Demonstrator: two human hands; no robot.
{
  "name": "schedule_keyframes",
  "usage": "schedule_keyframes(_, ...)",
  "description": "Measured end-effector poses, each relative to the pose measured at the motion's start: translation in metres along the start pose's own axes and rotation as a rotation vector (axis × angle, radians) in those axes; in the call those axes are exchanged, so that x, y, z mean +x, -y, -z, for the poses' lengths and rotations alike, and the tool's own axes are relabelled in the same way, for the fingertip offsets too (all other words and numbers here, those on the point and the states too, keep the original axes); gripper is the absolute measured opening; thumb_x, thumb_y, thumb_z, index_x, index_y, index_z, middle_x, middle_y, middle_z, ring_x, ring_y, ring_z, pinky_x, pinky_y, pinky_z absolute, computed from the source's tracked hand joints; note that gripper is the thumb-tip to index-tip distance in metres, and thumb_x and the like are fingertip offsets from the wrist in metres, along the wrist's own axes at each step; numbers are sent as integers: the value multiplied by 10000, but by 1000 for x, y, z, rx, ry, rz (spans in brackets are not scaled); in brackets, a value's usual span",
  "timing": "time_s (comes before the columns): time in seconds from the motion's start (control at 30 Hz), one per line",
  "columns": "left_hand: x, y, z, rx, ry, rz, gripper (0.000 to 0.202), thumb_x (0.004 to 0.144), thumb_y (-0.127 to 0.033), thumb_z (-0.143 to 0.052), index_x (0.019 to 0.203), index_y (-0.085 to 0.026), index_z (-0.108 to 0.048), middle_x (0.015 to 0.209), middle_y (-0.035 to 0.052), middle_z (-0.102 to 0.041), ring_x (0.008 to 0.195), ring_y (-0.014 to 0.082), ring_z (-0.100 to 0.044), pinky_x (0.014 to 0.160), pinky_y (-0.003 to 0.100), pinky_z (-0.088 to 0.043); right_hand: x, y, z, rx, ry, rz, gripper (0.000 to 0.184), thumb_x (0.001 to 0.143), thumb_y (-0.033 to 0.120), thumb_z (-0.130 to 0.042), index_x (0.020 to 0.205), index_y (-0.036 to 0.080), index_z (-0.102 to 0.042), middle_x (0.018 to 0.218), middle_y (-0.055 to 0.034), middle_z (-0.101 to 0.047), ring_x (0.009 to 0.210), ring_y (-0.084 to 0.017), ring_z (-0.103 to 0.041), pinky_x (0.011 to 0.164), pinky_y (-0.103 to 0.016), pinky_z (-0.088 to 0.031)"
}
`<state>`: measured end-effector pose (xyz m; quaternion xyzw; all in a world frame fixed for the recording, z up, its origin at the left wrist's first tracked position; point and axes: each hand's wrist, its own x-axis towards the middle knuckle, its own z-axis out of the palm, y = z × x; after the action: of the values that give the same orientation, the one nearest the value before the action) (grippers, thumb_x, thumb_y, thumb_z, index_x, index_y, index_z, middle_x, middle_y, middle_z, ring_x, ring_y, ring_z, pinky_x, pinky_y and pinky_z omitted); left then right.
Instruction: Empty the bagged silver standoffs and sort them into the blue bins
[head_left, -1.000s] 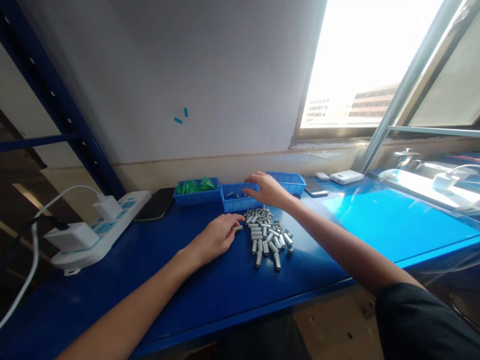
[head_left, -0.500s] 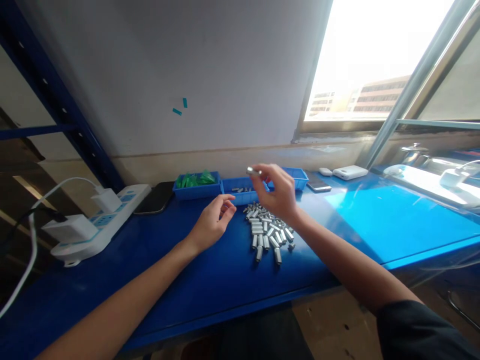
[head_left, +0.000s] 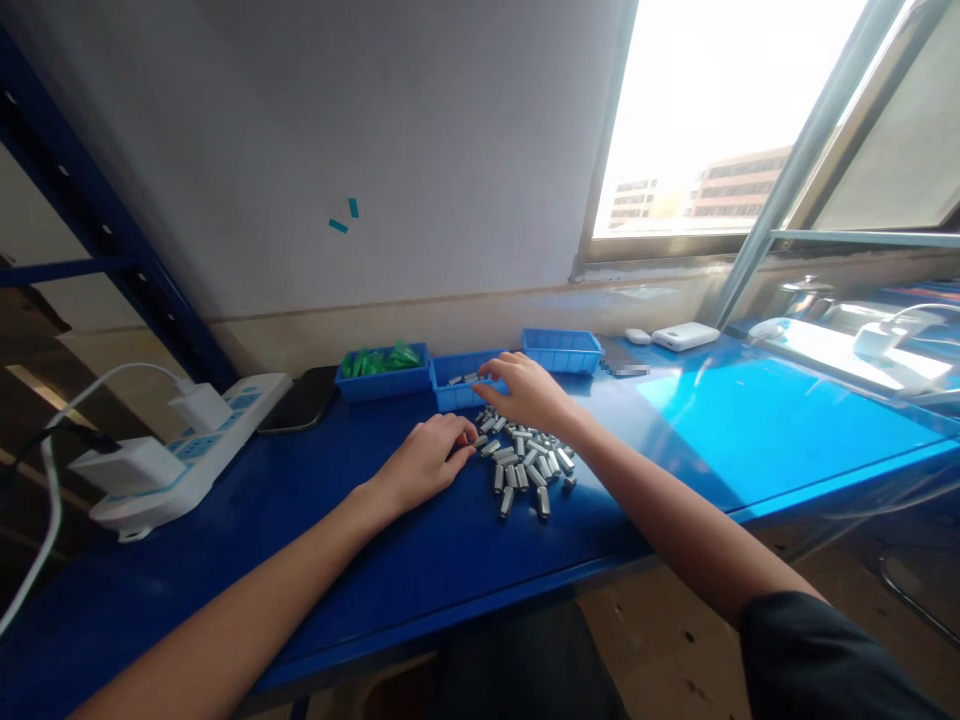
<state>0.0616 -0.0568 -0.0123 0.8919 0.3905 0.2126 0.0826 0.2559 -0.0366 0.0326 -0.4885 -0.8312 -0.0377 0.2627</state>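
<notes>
My left hand (head_left: 429, 458) rests on the blue table at the left side of a pile of silver metal hex standoffs (head_left: 521, 478). Its thumb and fingertips close around one metal standoff (head_left: 479, 441) at the pile's edge. Over the front right of the middle blue bin (head_left: 456, 398) is my right hand (head_left: 529, 390), thumb and index finger apart with nothing visible held. Several metal pieces (head_left: 466, 379) lie inside that bin, partly hidden by the right hand. The palm and wrist of the right hand cover part of the pile's back.
A blue bin of green pieces (head_left: 384, 360) stands left of the middle bin, another blue bin (head_left: 561, 352) right of it. A black phone (head_left: 301, 400) and a white power strip (head_left: 191, 450) lie at left. A white box (head_left: 685, 337) sits near the window.
My right hand has lowered to the middle bin, and the metal standoff it held up is no longer in its fingers. My left hand has come down to the pile and gripped a standoff.
</notes>
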Motion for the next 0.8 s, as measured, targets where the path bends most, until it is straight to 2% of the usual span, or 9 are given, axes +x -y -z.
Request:
schedule_keyframes(0.1, 1, 6, -1, 11, -39, 83, 126, 843, -184, -497, 921, -192, -596, 848, 37, -628, 852, 201, -583, 734, 314, -439, -2, 3, 1, 46, 117, 125, 235, 889, 316, -523, 1005, 156, -650, 937, -71, -651, 898, -177, -574, 763, -262, -394)
schedule_keyframes(0.2, 1, 9, 0, 25, -37, 111, 174, 831, -235, -537, 984, -198, -610, 857, 38, -631, 855, 210, -582, 730, 317, -437, -5, 7, -1, 56, 303, 239, 215, 852, 317, -576, 979, 167, -663, 913, -67, -647, 887, -183, -582, 739, -255, -389)
schedule_keyframes(0.3, 1, 9, 2, 64, -2, 94, 211, 829, -283, -565, 1023, -217, -619, 868, 32, -638, 872, 225, -577, 736, 330, -431, -8, 13, -5, 4, 415, 221, 242, 844, 400, -577, 918, 189, -672, 932, -66, -630, 815, -173, -591, 667, -246, -382)
schedule_keyframes(0.4, 0, 8, 1, 91, 12, 73, 144, 864, -279, -521, 933, -206, -624, 881, 37, -648, 887, 234, -580, 739, 337, -429, -10, 18, -10, -68, 409, 184, 232, 849, 400, -554, 856, 197, -668, 933, -67, -620, 830, -187, -594, 634, -247, -376)
schedule_keyframes(0.47, 0, 9, 1, 63, -29, 69, 159, 890, -275, -483, 927, -197, -617, 926, 46, -654, 916, 234, -582, 774, 345, -434, -11, 20, -13, -77, 352, 186, 215, 851, 371, -550, 851, 185, -659, 921, -73, -625, 864, -199, -591, 641, -252, -381)
schedule_keyframes(0.53, 0, 11, 2, -14, -126, 89, 189, 912, -288, -452, 952, -190, -609, 963, 54, -654, 936, 225, -588, 811, 344, -440, -11, 22, -16, -34, 243, 179, 208, 858, 359, -548, 860, 175, -645, 905, -69, -635, 861, -193, -588, 650, -253, -388)
schedule_keyframes(0.67, 1, 11, 8, -200, -326, 179, 298, 943, -368, -394, 1071, -173, -579, 977, 62, -652, 895, 198, -606, 817, 324, -465, -9, 25, -11, 142, -151, 154, 193, 904, 320, -497, 924, 174, -621, 850, -41, -636, 819, -154, -574, 717, -251, -412)
schedule_keyframes(0.73, 1, 8, 9, -202, -342, 182, 332, 939, -376, -403, 1141, -168, -564, 1002, 70, -643, 916, 200, -599, 844, 333, -466, -5, 28, -3, 200, -384, 106, 233, 932, 331, -447, 998, 171, -603, 833, -43, -630, 804, -146, -567, 751, -253, -422)
schedule_keyframes(0.8, 1, 3, 7, -147, -286, 122, 341, 924, -354, -440, 1191, -178, -558, 1059, 75, -629, 986, 210, -573, 905, 352, -447, 1, 29, 6, 183, -517, 20, 291, 958, 350, -382, 1078, 174, -581, 847, -55, -636, 815, -151, -569, 776, -260, -426)
